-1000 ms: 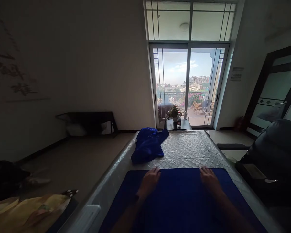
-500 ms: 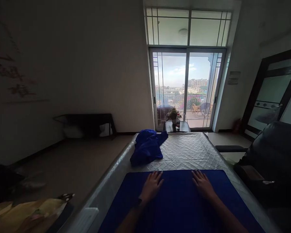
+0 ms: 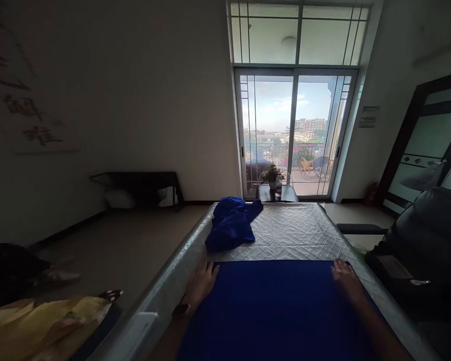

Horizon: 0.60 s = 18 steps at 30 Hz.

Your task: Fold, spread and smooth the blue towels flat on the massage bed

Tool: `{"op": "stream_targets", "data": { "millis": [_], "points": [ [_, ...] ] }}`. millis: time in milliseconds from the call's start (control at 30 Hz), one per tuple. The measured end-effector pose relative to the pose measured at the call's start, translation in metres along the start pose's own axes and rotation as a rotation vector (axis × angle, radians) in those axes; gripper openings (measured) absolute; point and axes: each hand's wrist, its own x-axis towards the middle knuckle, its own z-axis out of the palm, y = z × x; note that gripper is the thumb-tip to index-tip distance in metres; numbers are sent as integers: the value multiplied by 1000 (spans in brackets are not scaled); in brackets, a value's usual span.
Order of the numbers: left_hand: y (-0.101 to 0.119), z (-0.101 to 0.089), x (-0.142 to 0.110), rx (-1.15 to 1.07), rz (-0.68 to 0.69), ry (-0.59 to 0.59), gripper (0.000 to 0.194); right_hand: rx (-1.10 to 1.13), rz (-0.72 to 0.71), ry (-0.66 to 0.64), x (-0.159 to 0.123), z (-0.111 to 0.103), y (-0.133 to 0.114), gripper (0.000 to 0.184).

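A dark blue cloth point(image 3: 278, 306) is spread flat on the table's silvery quilted cover point(image 3: 296, 225). My left hand point(image 3: 202, 282), slightly blurred, rests at the cloth's far left corner with its fingers stretched forward. At the far right corner, my right hand point(image 3: 346, 280) lies palm down on the cloth, fingers extended. I see nothing held in either hand. Beyond the cloth's far edge, a crumpled blue garment point(image 3: 231, 225) lies in a heap, apart from both hands.
Past the table's far end, a small stand point(image 3: 265, 193) holds a potted plant point(image 3: 272, 174) and a plastic bottle point(image 3: 278, 186) before sliding glass doors. A black armchair point(image 3: 424, 235) stands on the right. Yellowish fabric point(image 3: 41, 326) lies at lower left.
My hands have moved apart across the cloth, the left one to its far left corner and the right one to its far right corner. The camera view has shifted slightly.
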Motion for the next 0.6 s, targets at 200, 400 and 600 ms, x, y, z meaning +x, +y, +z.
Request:
{"op": "stream_targets", "data": {
  "millis": [200, 400, 600],
  "points": [
    [143, 14, 15, -105, 405, 14, 47, 75, -289, -107, 4, 25, -136, 59],
    [186, 31, 8, -138, 397, 2, 53, 181, -354, -219, -4, 40, -174, 61],
    [69, 19, 9, -68, 181, -47, 56, -21, -119, -114, 0, 23, -77, 53]
  ]
}}
